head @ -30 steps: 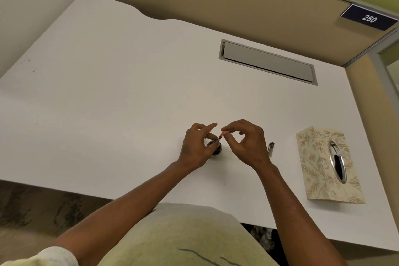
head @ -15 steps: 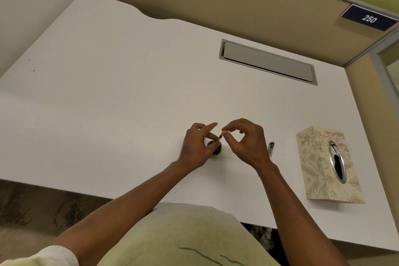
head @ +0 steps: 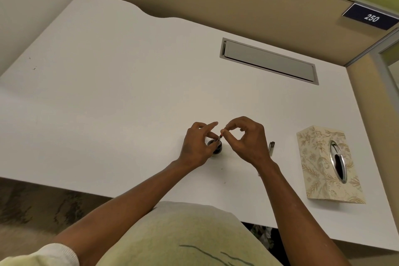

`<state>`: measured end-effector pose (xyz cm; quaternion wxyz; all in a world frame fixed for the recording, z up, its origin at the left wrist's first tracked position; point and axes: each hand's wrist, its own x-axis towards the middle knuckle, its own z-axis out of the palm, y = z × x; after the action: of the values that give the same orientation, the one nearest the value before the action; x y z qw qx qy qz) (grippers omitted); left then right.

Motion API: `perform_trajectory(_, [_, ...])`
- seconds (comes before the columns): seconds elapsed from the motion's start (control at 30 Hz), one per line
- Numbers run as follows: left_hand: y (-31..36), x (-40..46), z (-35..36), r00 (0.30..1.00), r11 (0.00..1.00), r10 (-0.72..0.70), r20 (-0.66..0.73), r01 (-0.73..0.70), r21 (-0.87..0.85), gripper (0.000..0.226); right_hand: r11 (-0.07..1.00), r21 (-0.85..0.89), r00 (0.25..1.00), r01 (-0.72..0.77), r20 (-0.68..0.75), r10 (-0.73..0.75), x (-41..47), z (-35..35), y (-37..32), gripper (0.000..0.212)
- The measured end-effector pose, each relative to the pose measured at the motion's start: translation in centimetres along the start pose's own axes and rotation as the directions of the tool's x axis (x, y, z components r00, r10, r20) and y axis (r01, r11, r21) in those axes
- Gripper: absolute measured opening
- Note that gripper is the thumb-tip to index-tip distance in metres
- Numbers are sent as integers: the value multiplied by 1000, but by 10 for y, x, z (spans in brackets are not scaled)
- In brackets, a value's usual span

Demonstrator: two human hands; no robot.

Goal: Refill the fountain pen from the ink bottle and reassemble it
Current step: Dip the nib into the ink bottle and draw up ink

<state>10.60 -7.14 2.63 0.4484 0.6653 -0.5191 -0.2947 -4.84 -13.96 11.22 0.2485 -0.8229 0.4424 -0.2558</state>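
A small dark ink bottle (head: 216,149) stands on the white desk (head: 121,101), open at the top. My left hand (head: 197,147) wraps its near left side, index finger pointing out. A thin pen section (head: 220,136) stands tilted with its lower end in the bottle's mouth. My right hand (head: 246,140) pinches its reddish upper end between thumb and forefinger. A silver pen part (head: 271,148) lies on the desk just right of my right hand, partly hidden by it.
A patterned tissue box (head: 328,166) lies at the right of the desk. A grey cable hatch (head: 268,61) is set in the desk near the beige partition behind. The desk's front edge runs just below my forearms.
Both hands stay at the bottle; my right hand's fingers have shifted very slightly on the pen section's top. The bottle has not moved.
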Motion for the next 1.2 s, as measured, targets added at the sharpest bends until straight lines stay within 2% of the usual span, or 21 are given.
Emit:
perform_trajectory(0.2, [-2,1,1,1000,1000,-12,3,12,1,60,999,35,1000,-19,22,18,-1,0,0,14])
perform_trajectory(0.3, [-2,1,1,1000,1000,-11,-2,11,-9,59,999,40,1000,4,13,-5,-1,0,-1,8])
perform_trajectory(0.57, [0,0,0,1000,1000,-6,-3,6,-12,59,1000,22,1000,-7,6,7,-2,1,1,11])
perform_trajectory(0.73, [-1,0,0,1000,1000,-14,-2,14,-19,59,999,34,1000,2,-9,-2,-1,0,1,5])
perform_trajectory(0.87, [1,0,0,1000,1000,-6,-3,5,-17,59,1000,14,1000,-23,-11,23,-1,1,2,13])
perform_trajectory(1.2, [1,0,0,1000,1000,-6,-4,6,-14,58,999,38,1000,-6,-9,6,-2,1,1,6])
